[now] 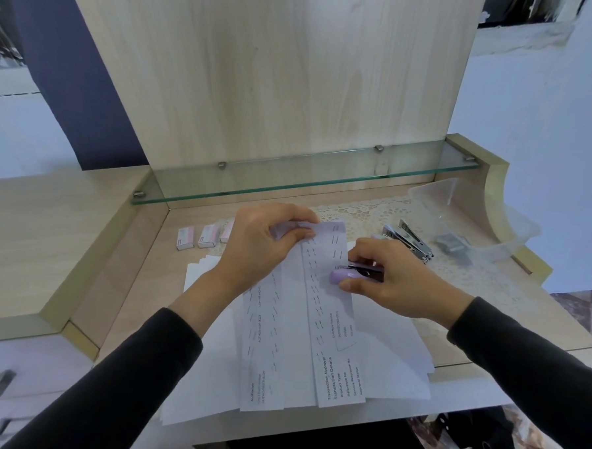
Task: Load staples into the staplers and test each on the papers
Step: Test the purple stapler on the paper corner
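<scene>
Left hand (257,246) pinches the paper (318,304) at 12 o'clock; right hand (391,280) grasps the stapler (346,272) at 3 o'clock. Risk: a loose pinch lets the paper shift, misplacing the staple.

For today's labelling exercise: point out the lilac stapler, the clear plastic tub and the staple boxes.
lilac stapler (341,273), head view, rounded front end.
clear plastic tub (435,194), head view, far end wall.
staple boxes (185,239), head view, top of leftmost box.
</scene>
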A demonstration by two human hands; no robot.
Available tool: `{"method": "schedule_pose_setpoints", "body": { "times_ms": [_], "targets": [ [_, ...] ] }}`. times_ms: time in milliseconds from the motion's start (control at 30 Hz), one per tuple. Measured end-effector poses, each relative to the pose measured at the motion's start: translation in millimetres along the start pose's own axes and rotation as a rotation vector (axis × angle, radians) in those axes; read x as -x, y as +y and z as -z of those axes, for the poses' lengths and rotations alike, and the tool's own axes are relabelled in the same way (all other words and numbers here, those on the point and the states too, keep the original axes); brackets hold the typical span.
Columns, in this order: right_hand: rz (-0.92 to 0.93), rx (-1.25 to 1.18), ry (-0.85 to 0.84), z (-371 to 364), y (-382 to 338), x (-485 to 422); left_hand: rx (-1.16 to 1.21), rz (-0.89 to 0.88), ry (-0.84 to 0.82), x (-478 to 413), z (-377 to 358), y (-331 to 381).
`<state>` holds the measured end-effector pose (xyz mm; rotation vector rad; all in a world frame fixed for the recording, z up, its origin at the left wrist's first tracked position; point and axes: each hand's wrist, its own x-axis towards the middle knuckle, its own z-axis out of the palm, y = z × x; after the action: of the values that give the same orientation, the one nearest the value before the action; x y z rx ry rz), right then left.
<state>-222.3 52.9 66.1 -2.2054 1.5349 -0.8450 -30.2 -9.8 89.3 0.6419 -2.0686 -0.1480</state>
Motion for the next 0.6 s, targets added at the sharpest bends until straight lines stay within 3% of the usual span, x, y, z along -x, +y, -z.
{"method": "schedule_pose_setpoints", "body": {
  "times_ms": [233,600],
  "targets": [
    [-0.031,0.081,0.044,-8,0,1,-0.015,0.034,-0.036,0,-2,-3],
    [-0.06,0.045,-0.103,-6,16,12,-0.028,0.129,-0.068,4,-6,-27]
  ]
}}
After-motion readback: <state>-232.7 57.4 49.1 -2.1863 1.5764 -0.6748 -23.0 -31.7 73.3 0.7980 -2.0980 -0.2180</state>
